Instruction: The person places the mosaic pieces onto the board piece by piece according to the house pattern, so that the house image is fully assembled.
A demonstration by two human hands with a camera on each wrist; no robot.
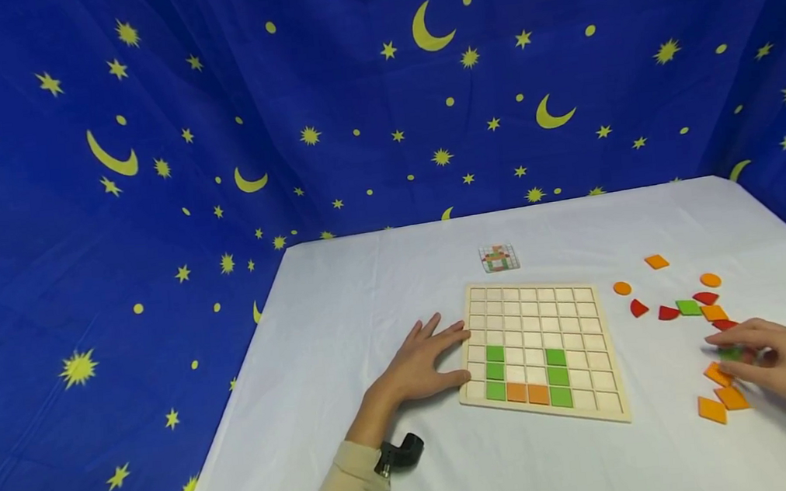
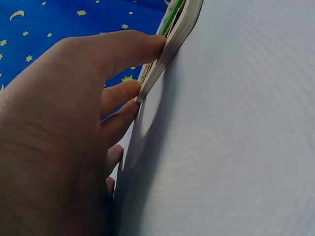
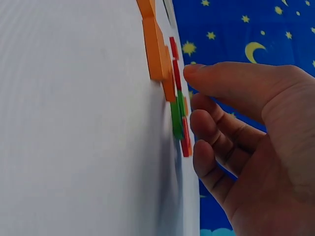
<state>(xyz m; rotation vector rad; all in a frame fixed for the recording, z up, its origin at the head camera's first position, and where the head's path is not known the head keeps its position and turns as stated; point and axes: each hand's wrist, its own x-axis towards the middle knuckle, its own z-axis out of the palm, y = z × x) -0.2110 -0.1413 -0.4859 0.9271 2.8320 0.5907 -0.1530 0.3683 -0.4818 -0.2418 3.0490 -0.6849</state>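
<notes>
A wooden grid board (image 1: 593, 411) lies flat on the table, bearing two upright columns of green squares (image 1: 558, 377) joined along the bottom by two orange squares (image 1: 538, 394). My left hand (image 1: 417, 364) is spread at the board's left side; in the left wrist view its thumb and fingertips touch the board's edge (image 2: 173, 51). Over the loose pieces at the right hovers my right hand (image 1: 785, 359), its fingers bent loosely. A green piece (image 1: 729, 354) shows partly beneath it. In the right wrist view, a gap separates the fingertips from the green piece (image 3: 176, 118), and nothing is held.
Behind the board lies a small pattern card (image 1: 499, 258). Loose orange diamonds (image 1: 712, 410), orange discs (image 1: 622, 288), red wedge pieces (image 1: 639, 308) and a green tile (image 1: 688, 308) are scattered at the right. A blue star-patterned cloth (image 1: 379, 83) hangs around the table.
</notes>
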